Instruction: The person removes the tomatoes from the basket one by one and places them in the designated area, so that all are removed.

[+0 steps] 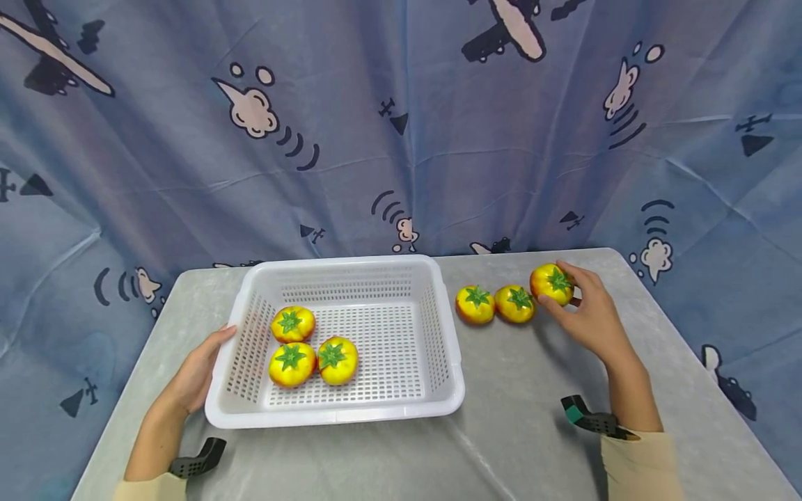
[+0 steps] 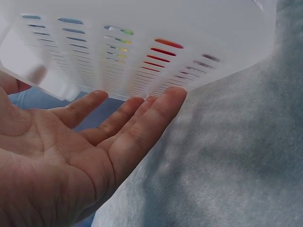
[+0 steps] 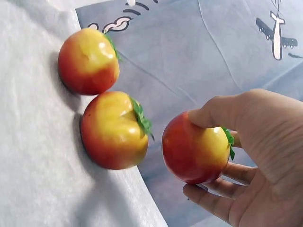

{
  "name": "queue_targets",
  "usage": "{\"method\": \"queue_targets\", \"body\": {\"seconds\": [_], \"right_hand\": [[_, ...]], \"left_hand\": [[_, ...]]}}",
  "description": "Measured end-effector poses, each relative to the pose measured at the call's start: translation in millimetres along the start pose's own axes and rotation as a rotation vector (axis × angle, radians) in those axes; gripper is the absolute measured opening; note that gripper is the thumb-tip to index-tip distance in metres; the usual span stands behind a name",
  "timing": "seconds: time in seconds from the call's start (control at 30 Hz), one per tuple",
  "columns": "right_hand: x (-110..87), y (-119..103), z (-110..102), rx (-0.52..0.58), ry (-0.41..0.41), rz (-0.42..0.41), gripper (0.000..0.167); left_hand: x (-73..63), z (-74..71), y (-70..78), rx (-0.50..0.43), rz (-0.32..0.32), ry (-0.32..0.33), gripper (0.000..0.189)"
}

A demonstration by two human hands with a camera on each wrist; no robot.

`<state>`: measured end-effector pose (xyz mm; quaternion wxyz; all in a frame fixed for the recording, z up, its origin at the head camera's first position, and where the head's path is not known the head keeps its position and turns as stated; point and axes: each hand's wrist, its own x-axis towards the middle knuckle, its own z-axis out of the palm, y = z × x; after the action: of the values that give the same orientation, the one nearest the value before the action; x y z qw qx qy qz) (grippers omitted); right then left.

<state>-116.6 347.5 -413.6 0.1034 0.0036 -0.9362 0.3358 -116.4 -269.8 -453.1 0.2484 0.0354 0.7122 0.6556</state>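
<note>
Curtain (image 1: 351, 90) in blue, printed with planes and puffs of smoke, hangs behind everything. Before it stands a grey bench (image 1: 520, 390). On the bench's left part is a white slotted basket (image 1: 335, 416), its walls sloping outward. The left grip (image 1: 197, 365) holds the basket at its left side, thumb at the rim and fingers reaching along the outer wall. Across the bench, to the basket's right, the right grip (image 1: 592, 313) is clamped on one fruit, thumb on one side and fingers on the other. Black devices (image 1: 198, 459) sit at both wrists. That held tomato (image 1: 551, 284), red and yellow with a green leafy top, lies between the right thumb and fingertips, clear of the bench. Just left of it, two loose tomatoes (image 1: 475, 306) rest side by side on the bench. Three more tomatoes (image 1: 292, 365) cluster in the basket's left half.
</note>
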Motion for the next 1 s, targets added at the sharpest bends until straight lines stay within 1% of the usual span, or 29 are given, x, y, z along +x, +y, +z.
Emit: {"method": "queue_targets", "body": {"seconds": [0.37,0.57,0.67,0.77,0.93,1.0], "right_hand": [[1.7,19,5,-0.019,-0.03,0.045,0.072],[2.0,29,9,-0.084,-0.04,0.043,0.071],[2.4,33,12,-0.106,-0.063,0.057,0.072],[3.2,36,14,-0.1,-0.092,0.072,0.073],[5.4,41,15,-0.111,-0.116,0.073,0.074],[6.1,42,16,-0.114,-0.124,0.073,0.074]], "left_hand": [[0.4,-0.5,-1.3,0.004,0.0,0.008,0.071],[-0.5,-0.7,-2.1,-0.004,-0.004,0.004,0.071],[-0.8,-0.9,-2.6,-0.004,-0.004,0.004,0.071],[-0.4,-1.6,-2.9,-0.002,0.003,0.004,0.072],[0.9,-3.2,-2.5,-0.008,0.021,-0.016,0.072],[1.0,-3.6,-1.9,-0.012,0.017,-0.022,0.072]]}}
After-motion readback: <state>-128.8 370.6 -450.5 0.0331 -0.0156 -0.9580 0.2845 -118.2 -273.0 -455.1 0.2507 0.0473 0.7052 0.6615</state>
